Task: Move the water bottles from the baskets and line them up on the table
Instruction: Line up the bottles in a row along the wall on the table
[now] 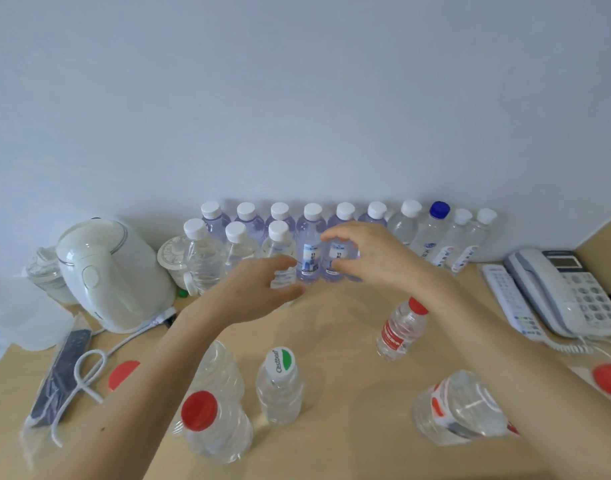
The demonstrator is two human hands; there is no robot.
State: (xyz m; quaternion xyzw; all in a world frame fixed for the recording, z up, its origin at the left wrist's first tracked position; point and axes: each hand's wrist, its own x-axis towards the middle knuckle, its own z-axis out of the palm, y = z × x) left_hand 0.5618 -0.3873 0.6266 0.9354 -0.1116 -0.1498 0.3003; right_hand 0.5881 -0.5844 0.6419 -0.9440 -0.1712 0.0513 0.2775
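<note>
While both arms reach toward 12 o'clock, the left hand (262, 289) curls its fingers (292, 292) round the lower part of a clear plastic water bottle with a white cap (279, 237), which stands in the short front row on the pale wooden surface (338, 327). At 3 o'clock from it, the right hand (373, 258) curves its spread fingers (331, 233) and thumb before a bluish labelled plastic bottle (339, 252); I cannot tell if they touch it.
</note>
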